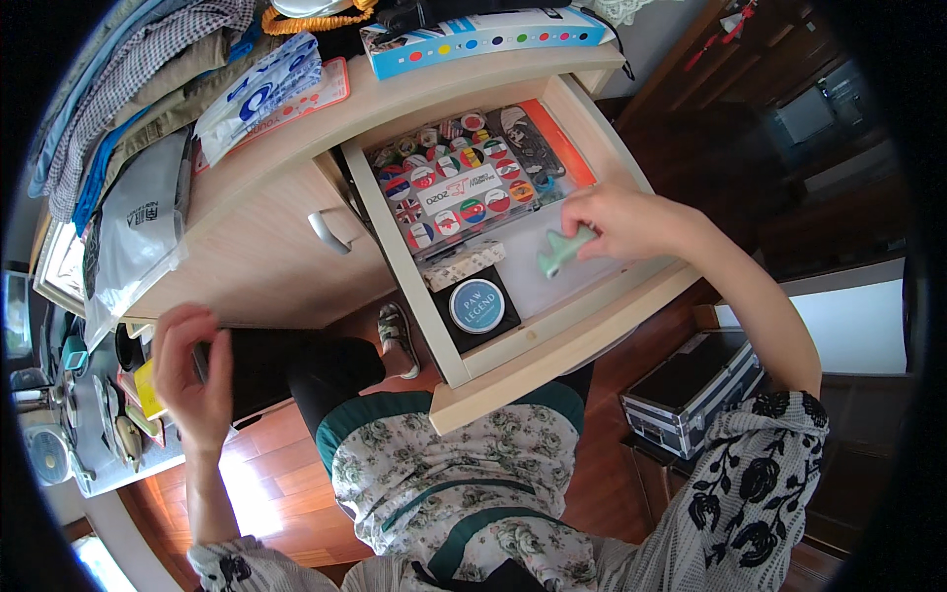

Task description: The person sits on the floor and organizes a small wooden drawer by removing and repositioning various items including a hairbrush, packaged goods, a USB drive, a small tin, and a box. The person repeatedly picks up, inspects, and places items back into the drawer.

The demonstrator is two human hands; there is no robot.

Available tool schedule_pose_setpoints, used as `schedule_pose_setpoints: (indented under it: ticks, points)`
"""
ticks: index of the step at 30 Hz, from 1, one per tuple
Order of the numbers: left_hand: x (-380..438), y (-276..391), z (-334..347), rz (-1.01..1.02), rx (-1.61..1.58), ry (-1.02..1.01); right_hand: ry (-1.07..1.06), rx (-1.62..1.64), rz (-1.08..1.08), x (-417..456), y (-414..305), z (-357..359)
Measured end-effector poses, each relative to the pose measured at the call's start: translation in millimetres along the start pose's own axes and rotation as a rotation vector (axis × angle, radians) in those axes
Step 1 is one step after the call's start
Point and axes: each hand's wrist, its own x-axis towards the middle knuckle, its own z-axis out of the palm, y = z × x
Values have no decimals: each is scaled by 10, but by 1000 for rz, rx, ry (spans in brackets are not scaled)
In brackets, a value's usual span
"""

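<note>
My right hand grips a small pale green figure with pointed parts, over the front right part of a pulled-out wooden drawer. Beside it in the drawer lie a clear case of round flag badges, a patterned narrow box and a round blue tin in a black square holder. Behind them are a dark case with a drawn figure and an orange flat item. My left hand hangs left of the cabinet, fingers curled and apart, holding nothing visible.
On the cabinet top lie folded clothes, a plastic packet, a clear bag and a long blue-white box. A cluttered desk stands left. A black metal-edged case sits at the right, low down.
</note>
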Motion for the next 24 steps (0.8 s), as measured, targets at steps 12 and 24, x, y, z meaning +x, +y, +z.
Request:
schedule_pose_setpoints:
  ticks: [12, 24]
  points:
    - [1175, 527, 1999, 366, 47, -594, -73, -7, -28, -73, 109, 163]
    - [1187, 611, 2159, 372, 208, -634, 294, -93, 199, 118, 490, 82]
